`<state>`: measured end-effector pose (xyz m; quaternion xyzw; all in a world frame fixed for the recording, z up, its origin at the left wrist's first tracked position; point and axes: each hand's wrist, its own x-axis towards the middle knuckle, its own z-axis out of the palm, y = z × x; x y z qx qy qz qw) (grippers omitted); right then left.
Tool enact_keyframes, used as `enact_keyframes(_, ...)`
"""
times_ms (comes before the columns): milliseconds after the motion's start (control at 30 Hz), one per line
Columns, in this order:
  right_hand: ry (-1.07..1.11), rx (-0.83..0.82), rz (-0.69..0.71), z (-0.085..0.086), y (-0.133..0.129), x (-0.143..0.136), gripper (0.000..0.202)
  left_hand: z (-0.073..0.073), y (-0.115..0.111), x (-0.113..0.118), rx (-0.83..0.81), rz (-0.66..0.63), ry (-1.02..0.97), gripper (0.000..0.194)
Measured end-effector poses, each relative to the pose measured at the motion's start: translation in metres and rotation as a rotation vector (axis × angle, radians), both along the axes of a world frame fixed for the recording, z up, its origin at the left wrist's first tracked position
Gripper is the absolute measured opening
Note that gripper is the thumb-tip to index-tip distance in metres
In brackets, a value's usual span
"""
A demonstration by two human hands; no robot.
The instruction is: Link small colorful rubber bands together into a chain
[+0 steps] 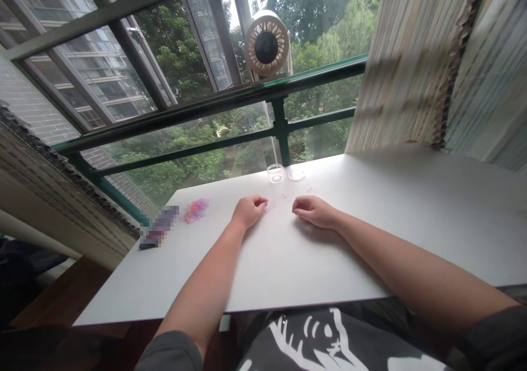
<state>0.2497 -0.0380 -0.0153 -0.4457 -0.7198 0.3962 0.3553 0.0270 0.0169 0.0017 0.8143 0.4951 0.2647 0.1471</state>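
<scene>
My left hand (pixel 249 211) rests on the white table, thumb and fingers pinched together; whatever may be between the fingertips is too small to make out. Right beside those fingertips lie small pink pieces (pixel 270 206), with another pink bit (pixel 284 196) a little farther off. My right hand (pixel 314 212) is curled closed on the table, a short gap away from the left, and its fingers hide anything inside. Beyond the hands stand a clear round container (pixel 275 173) and, to its right, a flat clear lid (pixel 296 175). Small yellowish bits (pixel 311 190) lie behind my right hand.
A heap of tiny multicoloured pieces (pixel 196 210) lies on the left of the white table (pixel 288 272). Near the left edge is a pixelated dark object (pixel 160 227). A round fan-like device (pixel 267 46) sits on the green railing (pixel 325 77). Curtains (pixel 395 69) hang at both sides.
</scene>
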Motion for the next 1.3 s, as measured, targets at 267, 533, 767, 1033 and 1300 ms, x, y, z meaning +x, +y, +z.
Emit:
enact_keyframes(267, 0.005, 0.024, -0.004, -0.001, 0.000, -0.001, 0.012, 0.005, 0.006, 0.019, 0.045, -0.063, -0.036, 0.023)
enact_keyframes(533, 0.034, 0.034, 0.023, 0.000, -0.001, -0.002, 0.009, 0.009, 0.021, 0.068, 0.116, -0.178, 0.270, 0.020)
enact_keyframes(767, 0.018, 0.064, 0.009, 0.002, 0.000, -0.002, 0.012, 0.013, 0.024, 0.070, 0.108, -0.192, 0.360, 0.024)
enact_keyframes(1033, -0.138, 0.110, -0.231, -0.001, 0.011, 0.009, 0.020, 0.036, 0.023, 0.038, 0.092, -0.193, 0.151, 0.028)
enact_keyframes(1300, -0.457, 0.333, -0.206, 0.000, 0.007, 0.001, 0.019, 0.027, 0.008, -0.054, 0.081, 0.051, 0.055, 0.029)
